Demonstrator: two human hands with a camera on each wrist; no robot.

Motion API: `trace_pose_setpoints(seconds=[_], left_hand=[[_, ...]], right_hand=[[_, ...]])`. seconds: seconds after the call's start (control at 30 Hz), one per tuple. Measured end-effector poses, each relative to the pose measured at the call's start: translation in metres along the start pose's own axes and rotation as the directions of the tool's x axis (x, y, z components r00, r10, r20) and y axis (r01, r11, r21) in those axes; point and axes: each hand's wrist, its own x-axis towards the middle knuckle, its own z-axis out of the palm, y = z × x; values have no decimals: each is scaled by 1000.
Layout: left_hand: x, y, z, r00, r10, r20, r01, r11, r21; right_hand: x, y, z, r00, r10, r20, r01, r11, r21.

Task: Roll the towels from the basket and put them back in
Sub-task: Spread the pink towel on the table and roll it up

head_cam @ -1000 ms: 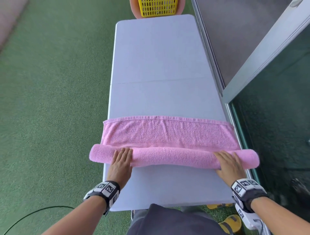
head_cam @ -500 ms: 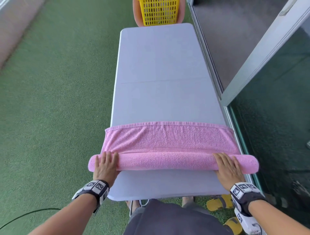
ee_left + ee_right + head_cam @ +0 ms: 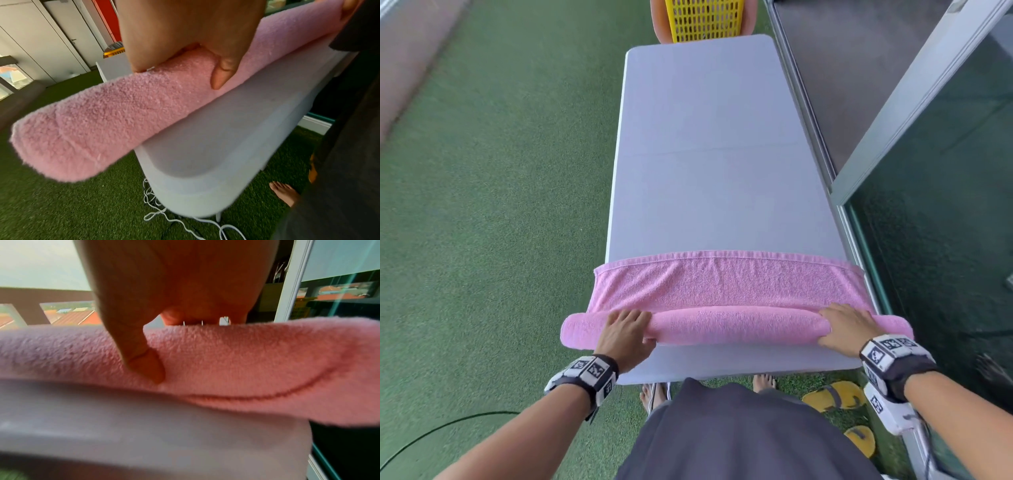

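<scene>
A pink towel (image 3: pixel 722 284) lies across the near end of the white table (image 3: pixel 705 137), its near part wound into a long roll (image 3: pixel 736 325) that overhangs both sides. My left hand (image 3: pixel 625 330) grips the roll near its left end, fingers over the top and thumb (image 3: pixel 222 73) against the near side of the roll (image 3: pixel 102 121). My right hand (image 3: pixel 847 325) holds the right end the same way, with its thumb (image 3: pixel 144 361) dug into the pile of the towel (image 3: pixel 246 361). The yellow basket (image 3: pixel 705 19) stands beyond the table's far end.
A glass sliding door and its frame (image 3: pixel 928 171) run close along the table's right side. Green turf (image 3: pixel 482 205) covers the floor on the left. Yellow sandals (image 3: pixel 832 397) lie by my bare feet, and a black cable (image 3: pixel 431 431) crosses the turf.
Both hands have gone from lying flat on top of the roll to wrapping round it with thumbs on the near side. The left hand slid outward, then back inward along the roll.
</scene>
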Motion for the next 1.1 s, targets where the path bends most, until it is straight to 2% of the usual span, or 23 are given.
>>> trace_pose_setpoints(seconds=[0.03,0.1,0.13,0.17,0.27,0.37,0.47,0.57,0.6,0.7,0.77,0.9,1.0,1.1], left_hand=[[4,-1,-2,1000,-3,-22,3,1000,0],[13,-3,-4,996,-53,-72,51,998,-26],[17,-4,-4,993,-78,-88,75,996,-42],[19,-3,-6,993,-86,-77,82,995,-48],[18,-3,-3,1000,-13,7,13,1000,13],[23,-4,-8,1000,28,-15,-27,998,51],[40,-4,-21,1000,17,3,-17,999,50],[54,-7,-27,997,-72,0,72,996,-54],[55,-7,-25,998,-65,9,66,996,-65],[48,-9,-17,997,29,68,-30,999,22],[46,-10,-13,997,48,55,-51,997,57],[56,-12,-18,997,72,-10,-70,993,92],[70,-15,-29,999,48,-10,-48,998,46],[75,-24,-28,1000,-28,-9,28,1000,5]], right_hand=[[3,1,-5,1000,13,-16,-13,1000,20],[7,2,-8,985,47,-167,-33,996,89],[8,2,-6,968,46,-248,-16,993,121],[8,1,-3,960,26,-278,14,990,138],[0,-2,14,976,-32,-216,52,995,91],[-2,-1,14,969,-7,-247,14,1000,28],[8,2,-4,969,31,-247,-12,997,79],[20,0,-16,952,45,-302,-14,994,106],[22,-2,-14,951,39,-307,-5,994,110],[19,-6,-1,975,7,-222,3,999,46],[15,-7,10,977,10,-214,-11,1000,-3],[22,-6,4,975,25,-219,-19,999,26],[35,-1,-14,969,29,-246,-20,999,39],[44,7,-22,963,65,-263,-42,995,92]])
